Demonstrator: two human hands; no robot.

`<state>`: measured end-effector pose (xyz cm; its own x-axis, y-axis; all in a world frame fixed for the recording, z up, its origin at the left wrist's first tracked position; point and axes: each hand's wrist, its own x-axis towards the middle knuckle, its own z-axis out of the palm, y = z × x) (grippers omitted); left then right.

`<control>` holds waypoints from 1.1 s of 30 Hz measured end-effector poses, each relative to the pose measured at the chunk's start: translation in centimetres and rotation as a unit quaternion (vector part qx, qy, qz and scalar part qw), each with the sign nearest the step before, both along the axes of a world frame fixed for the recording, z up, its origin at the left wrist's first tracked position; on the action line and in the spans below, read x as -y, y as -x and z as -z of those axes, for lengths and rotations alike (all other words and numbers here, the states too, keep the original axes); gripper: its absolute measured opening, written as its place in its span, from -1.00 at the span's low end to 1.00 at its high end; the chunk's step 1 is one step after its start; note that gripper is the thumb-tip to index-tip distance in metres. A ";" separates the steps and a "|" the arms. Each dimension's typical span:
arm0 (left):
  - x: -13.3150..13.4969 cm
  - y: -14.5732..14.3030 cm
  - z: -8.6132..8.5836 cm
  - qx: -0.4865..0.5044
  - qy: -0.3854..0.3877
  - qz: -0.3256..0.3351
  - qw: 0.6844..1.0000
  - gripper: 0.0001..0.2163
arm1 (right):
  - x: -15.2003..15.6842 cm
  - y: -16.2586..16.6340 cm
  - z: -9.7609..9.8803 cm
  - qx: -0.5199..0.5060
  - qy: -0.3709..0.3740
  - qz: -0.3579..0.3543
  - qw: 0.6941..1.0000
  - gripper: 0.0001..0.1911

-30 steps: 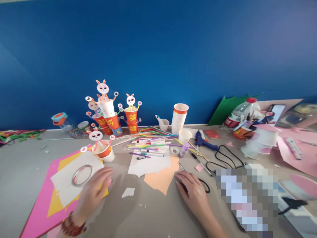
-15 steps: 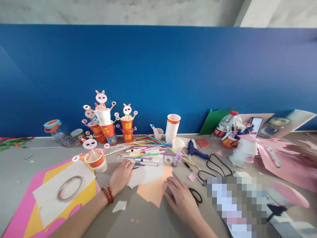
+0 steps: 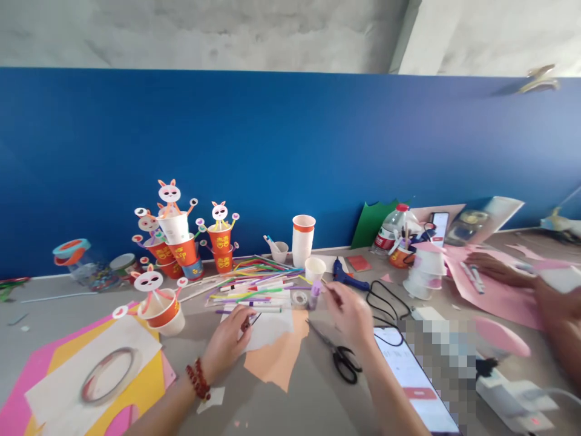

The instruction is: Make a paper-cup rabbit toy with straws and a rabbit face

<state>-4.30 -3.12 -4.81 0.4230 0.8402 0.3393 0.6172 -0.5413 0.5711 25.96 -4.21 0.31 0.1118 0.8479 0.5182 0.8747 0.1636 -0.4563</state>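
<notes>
The left hand sits just left of centre in the lower half of the frame, a red bead bracelet on its wrist. Its grip is pinched together on a thin dark pen, which pokes out to the upper right over a white sheet lying on the desk. The heel of the hand rests at the sheet's left edge. Under the sheet, a peach paper juts toward the bottom of the frame.

The right hand hangs above the desk just right of centre, fingers turned to the upper left. It is blurred, so I cannot tell whether its grip is apart or closed on anything. Nearest its fingertips stand a purple glue stick and a small tape roll. Black scissors lie below the hand, and a phone lies to the lower right beside the forearm.

Behind the hands spreads a heap of coloured markers and straws. A blue glue gun and a stack of paper cups are further back. A bunny cup stands to the left, and a large tape ring lies at lower left on pale paper. At far right, another person's hand rests on pink paper.
</notes>
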 end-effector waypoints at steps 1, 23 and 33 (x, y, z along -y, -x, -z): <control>0.1 -0.1 0.1 0.015 0.006 0.003 1.000 -0.74 | 0.0 -1.4 0.2 0.018 0.031 0.042 0.998 -0.73; 0.3 0.7 1.3 0.090 -0.015 0.024 0.996 -0.78 | 0.2 -4.4 1.6 -0.238 -0.135 0.073 0.959 -0.75; 0.0 0.8 1.9 0.101 -0.037 0.028 0.994 -0.76 | 1.4 6.3 2.5 0.048 0.046 -0.279 0.958 -0.86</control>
